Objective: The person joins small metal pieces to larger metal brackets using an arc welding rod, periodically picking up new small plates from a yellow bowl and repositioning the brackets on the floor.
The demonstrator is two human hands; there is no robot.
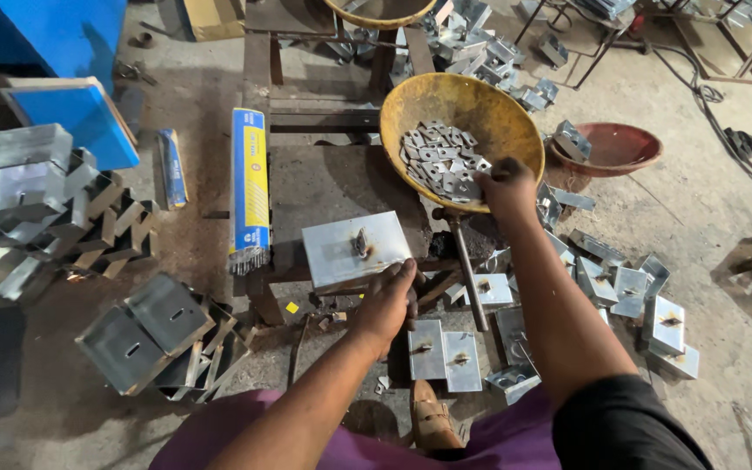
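Here the left hand (391, 300) grips the near edge of a galvanised steel plate (354, 248) on the dark worktop (315, 187), while the right hand (506, 184) closes on small metal tabs (437, 157) in a yellow pan (463, 109). Finished plates (444, 355) lie nearby right; bent brackets (154, 335) are stacked left on the dusty concrete floor (698, 200).

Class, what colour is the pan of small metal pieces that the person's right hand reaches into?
Yellow, worn and stained: the pan, seen in the head view.

2 hands (385, 305), 2 yellow pans (480, 104), 1 red bowl (611, 148), 1 electrode pkt (250, 187)
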